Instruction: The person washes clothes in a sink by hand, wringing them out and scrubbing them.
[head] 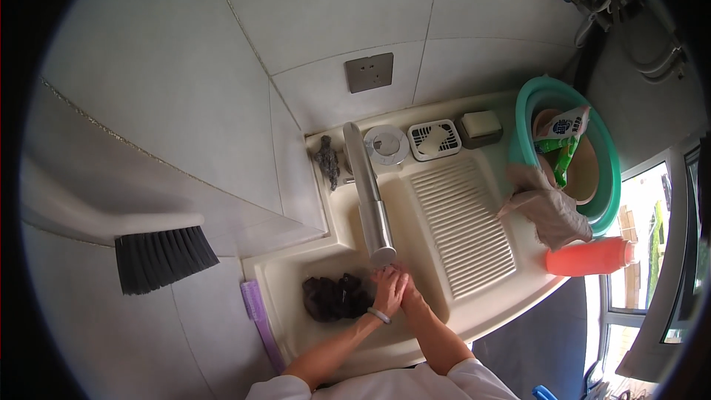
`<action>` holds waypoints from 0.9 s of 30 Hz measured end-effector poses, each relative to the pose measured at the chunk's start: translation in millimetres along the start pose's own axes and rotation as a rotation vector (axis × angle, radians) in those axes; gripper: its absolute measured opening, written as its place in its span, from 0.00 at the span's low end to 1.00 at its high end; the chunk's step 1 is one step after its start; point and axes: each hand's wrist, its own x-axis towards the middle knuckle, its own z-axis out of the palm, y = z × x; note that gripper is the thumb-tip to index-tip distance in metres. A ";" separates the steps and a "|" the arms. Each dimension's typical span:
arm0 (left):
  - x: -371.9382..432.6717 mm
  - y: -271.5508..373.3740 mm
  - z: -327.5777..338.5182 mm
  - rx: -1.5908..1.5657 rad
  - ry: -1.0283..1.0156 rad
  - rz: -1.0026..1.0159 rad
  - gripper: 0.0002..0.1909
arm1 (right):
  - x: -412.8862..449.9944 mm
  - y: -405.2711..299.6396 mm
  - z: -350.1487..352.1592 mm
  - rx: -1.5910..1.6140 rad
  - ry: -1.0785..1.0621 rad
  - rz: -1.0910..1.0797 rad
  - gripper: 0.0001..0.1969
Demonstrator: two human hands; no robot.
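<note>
My left hand [389, 287], with a pale bangle [380, 315] at its wrist, is pressed against my right hand [410, 287]. Both are in the cream laundry sink [300, 339], just below the spout of a brushed-metal faucet [371, 216]. The left fingers lie over the right hand and hide most of it. Whether anything is between the palms cannot be seen. A bundle of dark, wet-looking cloth [336, 297] rests on the basin floor, close to the left of my hands.
Right of the basin is a ridged washboard [464, 228]. Behind stand a soap dish [435, 140], a soap box [481, 125] and a scouring pad [327, 162]. A green basin [614, 178], grey cloth [547, 214] and orange bottle [589, 257] sit right; a purple brush [261, 322] lies left.
</note>
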 end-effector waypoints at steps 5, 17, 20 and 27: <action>30.1 -82.7 -4.6 0.217 -0.429 -0.282 0.11 | 14.6 4.7 -68.9 -0.530 0.017 -0.028 0.16; -1.9 -58.4 15.3 0.225 -0.595 0.019 0.10 | 36.2 -5.4 -71.7 -0.254 0.512 -0.029 0.28; 9.9 19.3 0.1 0.009 -0.415 0.328 0.06 | 27.1 -32.7 -68.3 -0.144 0.100 0.030 0.19; 39.9 -110.9 -18.1 -0.443 -0.298 -0.560 0.16 | 19.8 38.6 13.1 -0.177 0.265 0.117 0.15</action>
